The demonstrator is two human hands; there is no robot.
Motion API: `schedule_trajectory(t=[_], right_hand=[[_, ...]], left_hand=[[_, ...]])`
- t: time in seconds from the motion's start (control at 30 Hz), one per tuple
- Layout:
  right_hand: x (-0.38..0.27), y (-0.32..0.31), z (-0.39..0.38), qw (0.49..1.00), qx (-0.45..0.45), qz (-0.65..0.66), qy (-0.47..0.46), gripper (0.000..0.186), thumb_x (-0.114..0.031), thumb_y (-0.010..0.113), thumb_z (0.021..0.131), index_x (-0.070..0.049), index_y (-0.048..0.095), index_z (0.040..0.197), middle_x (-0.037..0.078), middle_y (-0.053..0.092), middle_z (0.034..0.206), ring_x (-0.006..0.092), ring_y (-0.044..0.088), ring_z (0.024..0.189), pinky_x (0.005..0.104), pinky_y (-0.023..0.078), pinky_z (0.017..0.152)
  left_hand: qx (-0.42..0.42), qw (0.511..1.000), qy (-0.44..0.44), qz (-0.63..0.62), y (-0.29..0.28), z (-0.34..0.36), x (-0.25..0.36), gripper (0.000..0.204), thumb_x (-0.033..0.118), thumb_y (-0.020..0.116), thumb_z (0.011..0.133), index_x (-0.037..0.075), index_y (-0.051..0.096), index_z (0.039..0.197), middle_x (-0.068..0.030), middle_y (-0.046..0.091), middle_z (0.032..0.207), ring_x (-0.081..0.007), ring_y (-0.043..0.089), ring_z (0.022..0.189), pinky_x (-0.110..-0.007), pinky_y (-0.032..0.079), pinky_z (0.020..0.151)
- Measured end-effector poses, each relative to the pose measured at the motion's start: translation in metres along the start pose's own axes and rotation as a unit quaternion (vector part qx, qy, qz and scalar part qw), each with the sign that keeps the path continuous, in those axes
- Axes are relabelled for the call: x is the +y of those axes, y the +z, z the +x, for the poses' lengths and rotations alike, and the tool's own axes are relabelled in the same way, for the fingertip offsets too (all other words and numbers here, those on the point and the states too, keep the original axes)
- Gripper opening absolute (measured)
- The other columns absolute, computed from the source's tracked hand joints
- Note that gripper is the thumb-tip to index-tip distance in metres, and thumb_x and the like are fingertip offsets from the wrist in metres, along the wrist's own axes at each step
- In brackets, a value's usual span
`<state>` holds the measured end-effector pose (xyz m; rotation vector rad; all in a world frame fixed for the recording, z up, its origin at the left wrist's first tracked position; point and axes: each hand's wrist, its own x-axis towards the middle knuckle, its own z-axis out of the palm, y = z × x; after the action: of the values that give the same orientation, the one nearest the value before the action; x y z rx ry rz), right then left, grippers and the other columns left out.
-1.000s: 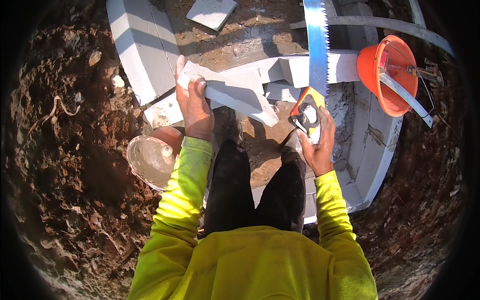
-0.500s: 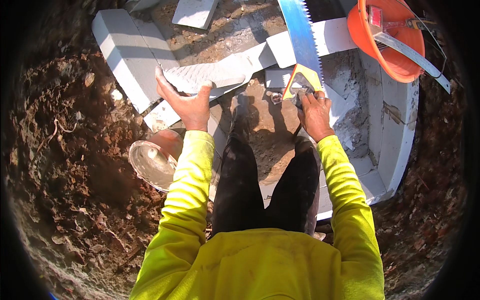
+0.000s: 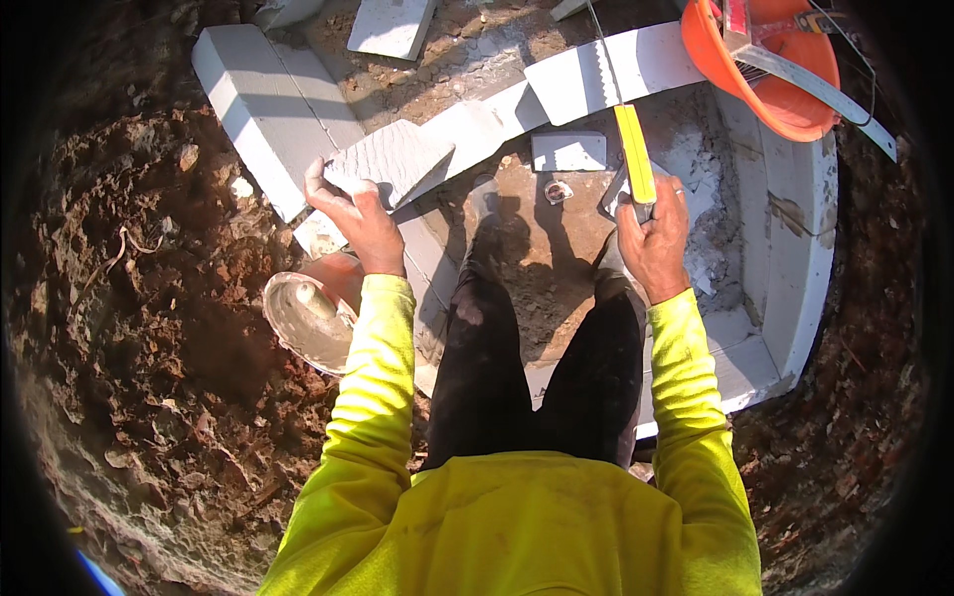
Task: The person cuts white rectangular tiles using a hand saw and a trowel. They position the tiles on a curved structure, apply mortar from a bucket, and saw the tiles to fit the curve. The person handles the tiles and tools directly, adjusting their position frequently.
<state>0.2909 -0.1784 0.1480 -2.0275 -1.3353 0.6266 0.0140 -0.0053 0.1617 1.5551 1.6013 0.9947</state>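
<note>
While the pale block (image 3: pixel 396 161), left of centre in the frame, is pinched at its near end by the left hand (image 3: pixel 370 230), thumb against fingers, it is best kept steady and level; whether it rests on the curved wall (image 3: pixel 515 109) cannot be told. Right of centre, the yellow-handled saw (image 3: pixel 634 151) is gripped by the curled right hand (image 3: pixel 656 243), blade pointed upward in the frame and best kept clear of the left fingers, both forearms being stretched forward.

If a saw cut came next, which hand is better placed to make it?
The right, I'd judge: the right hand grips the saw by its yellow handle, blade pointing away from the body. The left hand is occupied, holding a gray block piece.
</note>
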Motion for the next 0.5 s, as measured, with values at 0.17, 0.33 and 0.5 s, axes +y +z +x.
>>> schedule_trajectory(t=[0.17,0.33,0.5], right_hand=[[-0.062,-0.035,-0.056,0.976,-0.008,0.191,0.104,0.041,-0.001,0.074,0.076,0.001,0.054,0.113,0.016,0.062,0.099,0.0365,0.062,0.095,0.0422,0.051,0.081],[-0.106,-0.058,-0.088,0.97,-0.121,0.209,0.028,0.06,-0.005,0.071,0.076,0.007,0.048,0.13,0.024,0.064,0.116,0.038,0.07,0.09,0.0421,0.057,0.079],[-0.123,-0.086,-0.103,0.946,-0.291,0.142,-0.01,0.066,-0.015,0.067,0.077,0.003,0.049,0.138,0.023,0.068,0.108,0.0369,0.07,0.086,0.042,0.058,0.077]], left_hand=[[0.047,0.99,-0.117,-0.061,0.01,0.014,0.001,0.042,0.013,0.042,0.093,0.001,0.04,0.133,-0.0139,0.044,0.125,-0.0179,0.048,0.104,-0.029,0.039,0.095],[0.116,0.969,-0.154,-0.154,0.019,0.024,-0.008,0.035,0.022,0.045,0.096,0.003,0.052,0.125,-0.0079,0.054,0.099,-0.019,0.056,0.089,-0.032,0.047,0.086],[0.094,0.943,-0.241,-0.207,0.019,0.015,0.01,0.04,0.026,0.037,0.101,0.0,0.042,0.131,-0.0133,0.055,0.116,-0.0212,0.055,0.1,-0.033,0.047,0.088]])
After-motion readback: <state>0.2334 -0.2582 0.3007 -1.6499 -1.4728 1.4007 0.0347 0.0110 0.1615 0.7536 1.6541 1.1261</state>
